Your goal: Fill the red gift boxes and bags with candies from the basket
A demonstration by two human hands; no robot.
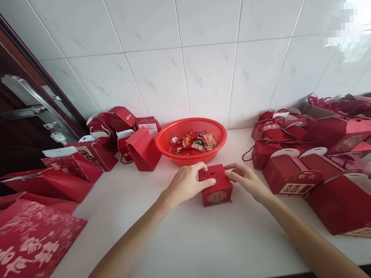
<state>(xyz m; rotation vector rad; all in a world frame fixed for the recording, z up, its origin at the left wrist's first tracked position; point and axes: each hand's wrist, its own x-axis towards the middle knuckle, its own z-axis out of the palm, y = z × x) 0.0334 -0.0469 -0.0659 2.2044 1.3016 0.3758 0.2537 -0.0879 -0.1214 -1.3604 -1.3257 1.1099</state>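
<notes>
A small red cardboard box point(217, 197) with a gold round pattern on its front stands on the white table in front of me. Its top is closed flat, with a small hole in it. My left hand point(187, 182) grips the box from the left, thumb on the lid and fingers at the far left corner. At the upper right edge, the thumb and fingers of my right hand point(247, 180) are pinched together against the box. A pale tassel point(232, 196) hangs at its right side. Just behind is a red plastic basket point(190, 157) holding several wrapped candies point(197, 142).
Red paper gift bags point(69, 174) and a plain red folded box point(144, 150) stand on the left. Red gift boxes point(291, 176) crowd the right side. A tiled wall point(213, 82) closes the back, and a dark door with a metal handle point(27, 110) is at far left.
</notes>
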